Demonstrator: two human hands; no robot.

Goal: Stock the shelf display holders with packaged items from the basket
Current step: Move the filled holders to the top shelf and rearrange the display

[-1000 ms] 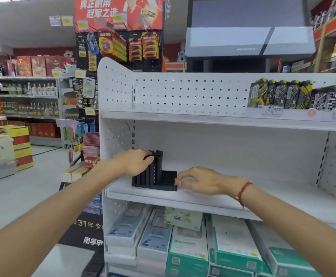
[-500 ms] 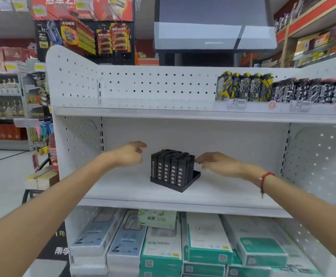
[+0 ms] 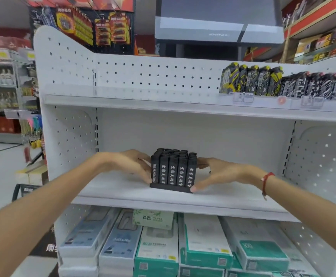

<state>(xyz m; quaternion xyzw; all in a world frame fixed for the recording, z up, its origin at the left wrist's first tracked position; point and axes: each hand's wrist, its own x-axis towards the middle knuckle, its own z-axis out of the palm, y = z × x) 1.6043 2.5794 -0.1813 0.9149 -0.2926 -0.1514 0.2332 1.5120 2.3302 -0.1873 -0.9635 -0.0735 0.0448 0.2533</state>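
white perforated shop shelving fills the view, and on its middle shelf (image 3: 123, 188) stands a black display holder (image 3: 172, 187) packed with upright black packaged items (image 3: 173, 170) bearing white lettering. both hands flank it: the left hand (image 3: 129, 163) grips its left side, fingers curled against the edge, and the right hand (image 3: 216, 172) holds the right side, thumb at the holder's bottom corner. boxed goods (image 3: 157, 248) fill the shelf below; patterned packs (image 3: 251, 80) line the shelf above.
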